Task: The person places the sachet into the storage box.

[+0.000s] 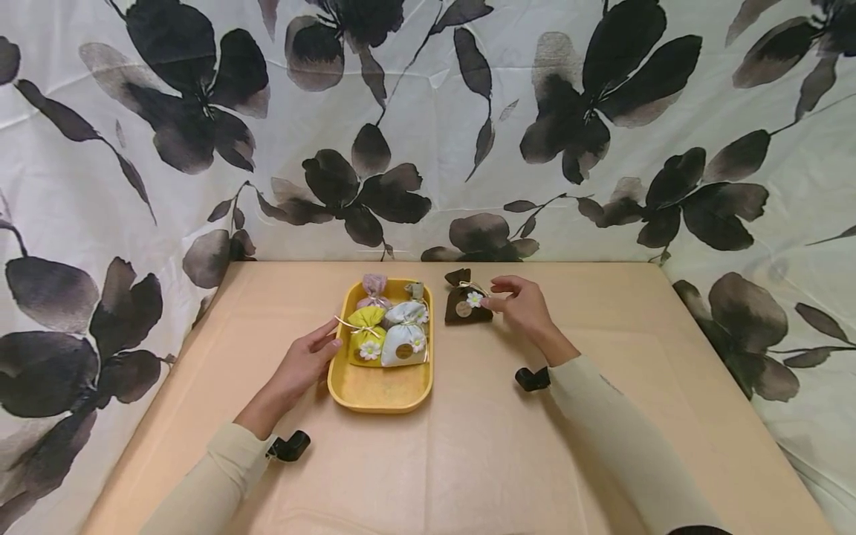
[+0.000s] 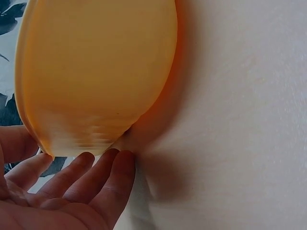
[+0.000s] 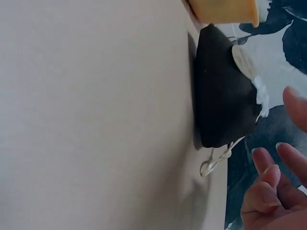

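A yellow tray (image 1: 374, 390) sits mid-table and holds several small cloth pouches: a yellow-green one (image 1: 366, 334), a pale blue one (image 1: 405, 340) and a pink one (image 1: 374, 288). My left hand (image 1: 319, 349) rests with straight fingers against the tray's left wall; in the left wrist view the fingertips (image 2: 103, 160) touch the tray (image 2: 96, 72) at its base. A dark brown pouch (image 1: 467, 305) with a white daisy lies on the table right of the tray. My right hand (image 1: 511, 297) hovers beside it, fingers loosely bent. In the right wrist view a gap separates that hand (image 3: 276, 172) from the pouch (image 3: 220, 96).
The tan table (image 1: 508, 446) is walled at the back and both sides by a white curtain with black flowers (image 1: 428, 148). A corner of the tray (image 3: 225, 9) shows at the top of the right wrist view.
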Motion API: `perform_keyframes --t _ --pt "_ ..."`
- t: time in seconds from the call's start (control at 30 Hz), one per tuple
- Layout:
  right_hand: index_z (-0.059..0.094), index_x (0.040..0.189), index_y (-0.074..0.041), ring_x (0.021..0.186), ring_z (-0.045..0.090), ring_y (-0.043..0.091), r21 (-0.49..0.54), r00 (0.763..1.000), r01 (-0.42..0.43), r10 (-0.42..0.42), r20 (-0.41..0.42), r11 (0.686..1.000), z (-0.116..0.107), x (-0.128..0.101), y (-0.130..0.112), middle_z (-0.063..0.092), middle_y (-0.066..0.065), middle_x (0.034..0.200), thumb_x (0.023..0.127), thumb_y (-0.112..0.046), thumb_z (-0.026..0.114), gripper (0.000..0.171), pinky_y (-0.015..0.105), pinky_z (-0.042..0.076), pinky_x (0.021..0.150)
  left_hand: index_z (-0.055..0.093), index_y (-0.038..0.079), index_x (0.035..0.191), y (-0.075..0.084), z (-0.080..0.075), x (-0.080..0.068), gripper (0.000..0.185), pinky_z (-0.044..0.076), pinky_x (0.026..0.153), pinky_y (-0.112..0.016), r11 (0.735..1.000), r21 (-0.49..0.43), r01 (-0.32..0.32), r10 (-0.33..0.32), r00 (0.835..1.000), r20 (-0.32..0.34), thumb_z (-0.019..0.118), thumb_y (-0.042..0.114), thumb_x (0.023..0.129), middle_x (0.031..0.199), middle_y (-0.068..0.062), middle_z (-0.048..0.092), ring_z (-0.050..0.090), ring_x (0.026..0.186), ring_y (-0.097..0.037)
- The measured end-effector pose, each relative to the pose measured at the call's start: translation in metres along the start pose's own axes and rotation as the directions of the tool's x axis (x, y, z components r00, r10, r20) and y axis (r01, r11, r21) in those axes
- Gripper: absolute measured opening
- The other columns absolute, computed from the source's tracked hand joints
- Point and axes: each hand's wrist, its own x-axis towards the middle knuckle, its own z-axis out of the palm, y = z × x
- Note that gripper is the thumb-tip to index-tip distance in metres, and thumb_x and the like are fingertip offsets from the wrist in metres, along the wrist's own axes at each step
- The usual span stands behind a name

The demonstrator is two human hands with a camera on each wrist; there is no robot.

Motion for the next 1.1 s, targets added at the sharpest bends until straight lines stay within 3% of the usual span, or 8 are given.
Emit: perform_keyframes --t 0.1,0.2,0.37,0.73,0.93,1.1 --pt "0.061 0.142 -0.001 0.084 0.062 0.015 0.030 0.999 -0.019 0.017 0.044 0.999 0.002 0.004 0.001 0.069 0.022 0.134 0.088 -0.019 0.084 0.061 0.023 0.053 0.069 0.025 0.019 0.167 0.000 0.000 -0.001 0.059 0.044 0.117 -0.050 1.000 0.007 -0.002 0.002 1.000 -0.001 0.048 0.020 0.112 0.168 -0.025 0.033 0.042 0.151 -0.040" --pt "0.060 0.143 0.001 0.100 0.068 0.023 0.049 0.996 -0.030 0.026 0.082 0.998 0.006 0.008 0.002 0.068 0.023 0.135 0.088 -0.018 0.084 0.062 0.022 0.057 0.075 0.025 0.018 0.167 0.000 0.001 -0.001 0.059 0.044 0.118 -0.050 1.000 0.005 -0.003 0.003 1.000 0.002 0.048 0.020 0.112 0.168 -0.025 0.033 0.041 0.151 -0.040" --pt "0.063 0.139 0.002 0.122 0.066 0.035 0.035 0.993 -0.036 0.032 0.110 0.999 0.011 0.015 0.004 0.070 0.025 0.132 0.087 -0.017 0.085 0.060 0.013 0.052 0.080 0.026 0.018 0.167 0.000 0.001 -0.001 0.059 0.044 0.118 -0.050 1.000 0.009 -0.001 0.001 1.000 0.001 0.048 0.020 0.112 0.168 -0.024 0.033 0.041 0.152 -0.040" --pt "0.067 0.131 0.002 0.095 0.065 0.014 0.011 0.987 -0.054 0.052 0.151 0.998 0.020 0.021 0.007 0.073 0.021 0.121 0.085 -0.014 0.086 0.052 0.017 0.052 0.076 0.027 0.020 0.167 -0.002 -0.003 -0.003 0.059 0.045 0.117 -0.050 1.000 0.030 0.005 -0.005 1.000 0.003 0.048 0.021 0.112 0.168 -0.024 0.033 0.042 0.151 -0.040" --pt "0.068 0.129 0.004 0.093 0.064 0.015 -0.006 0.987 -0.066 0.067 0.147 0.998 0.023 0.020 0.003 0.073 0.018 0.113 0.086 -0.012 0.084 0.048 0.018 0.051 0.079 0.027 0.020 0.167 -0.002 -0.005 -0.004 0.060 0.046 0.116 -0.050 0.999 0.034 0.006 -0.007 1.000 0.006 0.049 0.021 0.112 0.168 -0.024 0.034 0.043 0.151 -0.040" --pt "0.067 0.130 0.006 0.095 0.064 0.014 0.003 0.987 -0.088 0.087 0.136 0.996 0.025 0.014 0.000 0.073 0.022 0.119 0.088 -0.011 0.083 0.048 0.015 0.050 0.080 0.027 0.020 0.167 -0.001 -0.006 -0.005 0.060 0.046 0.116 -0.049 0.999 0.035 0.012 -0.012 1.000 0.005 0.049 0.021 0.112 0.168 -0.024 0.034 0.043 0.151 -0.040"
